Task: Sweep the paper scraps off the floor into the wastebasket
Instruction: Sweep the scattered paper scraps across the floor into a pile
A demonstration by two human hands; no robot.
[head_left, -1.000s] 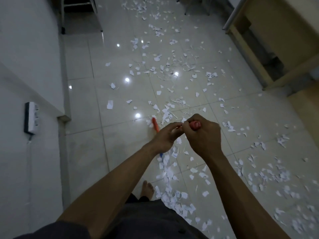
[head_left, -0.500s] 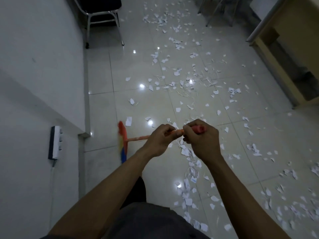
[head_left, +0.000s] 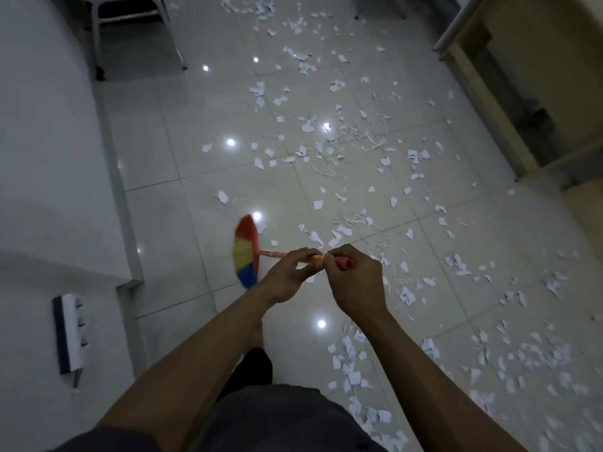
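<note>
Head view: both hands are holding the thin orange broom handle [head_left: 277, 254] close together at its top end. The right hand [head_left: 354, 278] is wrapping the red end cap, and the left hand [head_left: 287, 275] is curling its fingers round the shaft just beside it. The fan-shaped broom head with red, yellow and blue bristles [head_left: 245, 252] is sitting out to the left, blurred, so I can't tell if it's touching the glossy pale tile floor [head_left: 163, 223]. Torn white paper scraps [head_left: 223, 196] are lying all over, densest ahead and to the right. The wastebasket isn't showing. My read: the scraps are looking featherlight and likely skating on slick tile, so short low strokes. The bristles are looking soft, the handle light and stiff. Bunched hands are probably giving little leverage; sliding the left one further down the shaft should be steering better.
</note>
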